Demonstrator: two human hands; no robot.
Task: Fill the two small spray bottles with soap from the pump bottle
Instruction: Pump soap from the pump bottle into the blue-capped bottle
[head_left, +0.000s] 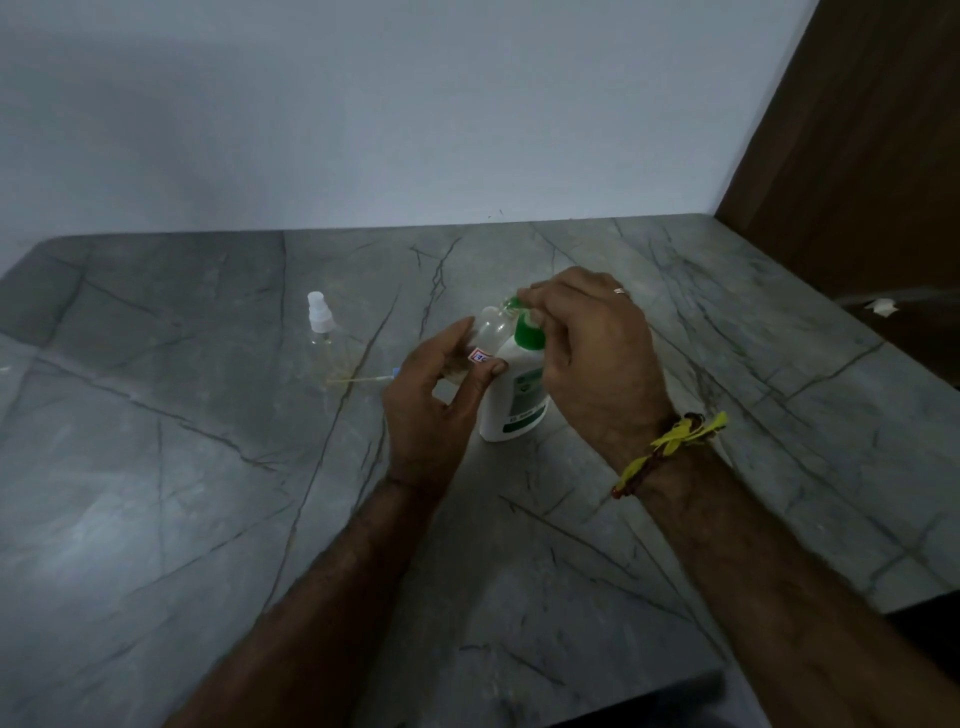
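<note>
A white pump bottle (514, 400) with a green pump head stands on the grey marble table (208, 467). My right hand (592, 358) rests over the green pump head, fingers curled on it. My left hand (436, 395) grips a small clear spray bottle (491, 332) with a red-edged label, tilted with its open neck at the pump's nozzle. A second small clear spray bottle (322, 332) with its white sprayer cap on stands further left. A loose sprayer tube (358, 379) lies on the table between that bottle and my left hand.
A pale wall runs behind the table. A dark wooden panel (857, 130) stands at the right, and a white scrap (880, 306) lies beside it. The table's front edge drops off at lower right.
</note>
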